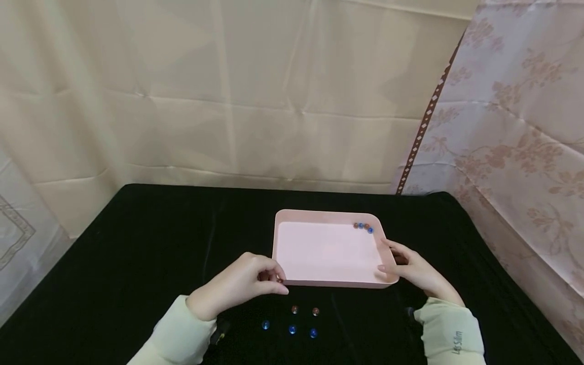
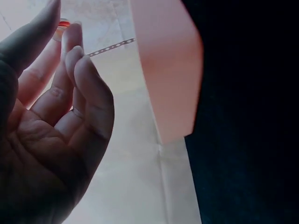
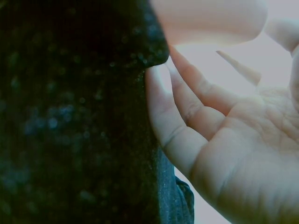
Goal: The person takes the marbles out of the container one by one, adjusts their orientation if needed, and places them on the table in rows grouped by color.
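My left hand pinches a reddish-brown marble between thumb and fingertips, just at the front left corner of a pink tray. Most of that marble is hidden by the fingers in the head view. The right hand grips the tray's right side, its thumb over the rim and its other fingers along the outer wall. Inside the tray, several brown and blue marbles line up by the back right corner. In front of the tray lie two reddish-brown marbles and three blue marbles.
Black cloth covers the table under the tray and loose marbles. A cream curtain hangs behind the table's back edge, and a flowered pink curtain hangs along the right.
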Action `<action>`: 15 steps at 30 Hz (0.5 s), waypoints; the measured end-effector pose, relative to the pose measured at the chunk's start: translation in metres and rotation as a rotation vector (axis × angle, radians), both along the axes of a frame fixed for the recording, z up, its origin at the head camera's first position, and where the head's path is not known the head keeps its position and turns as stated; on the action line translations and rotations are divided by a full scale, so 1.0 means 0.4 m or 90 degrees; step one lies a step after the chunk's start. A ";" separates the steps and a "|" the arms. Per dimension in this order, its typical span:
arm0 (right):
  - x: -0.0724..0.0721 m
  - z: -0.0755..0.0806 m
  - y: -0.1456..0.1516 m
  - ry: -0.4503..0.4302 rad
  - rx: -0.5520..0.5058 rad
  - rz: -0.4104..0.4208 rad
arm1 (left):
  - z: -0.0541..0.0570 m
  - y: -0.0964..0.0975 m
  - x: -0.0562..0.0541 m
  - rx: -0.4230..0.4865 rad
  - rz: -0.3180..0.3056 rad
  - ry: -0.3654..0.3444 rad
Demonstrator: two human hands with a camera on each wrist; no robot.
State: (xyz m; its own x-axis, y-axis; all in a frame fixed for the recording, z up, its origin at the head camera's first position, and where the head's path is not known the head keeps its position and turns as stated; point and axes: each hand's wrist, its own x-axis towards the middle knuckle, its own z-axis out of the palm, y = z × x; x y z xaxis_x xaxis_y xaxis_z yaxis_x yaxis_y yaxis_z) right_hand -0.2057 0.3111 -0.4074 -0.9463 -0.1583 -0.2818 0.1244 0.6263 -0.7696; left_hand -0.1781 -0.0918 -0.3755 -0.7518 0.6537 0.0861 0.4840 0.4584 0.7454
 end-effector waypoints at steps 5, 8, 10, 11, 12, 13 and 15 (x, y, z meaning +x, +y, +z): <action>0.000 -0.001 0.000 0.003 0.001 0.003 | -0.018 -0.019 0.010 -0.024 0.005 -0.017; 0.001 -0.002 0.000 0.002 0.002 0.001 | -0.028 -0.026 0.013 -0.044 0.014 -0.023; 0.002 -0.003 0.000 0.001 0.003 0.003 | -0.034 -0.029 0.014 -0.059 0.017 -0.028; 0.003 -0.002 0.000 0.000 0.002 0.004 | -0.037 -0.031 0.015 -0.064 0.017 -0.030; 0.003 -0.002 0.000 0.000 0.001 0.005 | -0.039 -0.033 0.015 -0.068 0.016 -0.033; 0.003 -0.002 -0.001 0.000 0.002 0.006 | -0.042 -0.035 0.015 -0.072 0.015 -0.036; 0.003 -0.002 -0.002 -0.002 0.000 0.007 | -0.046 -0.038 0.016 -0.077 0.012 -0.040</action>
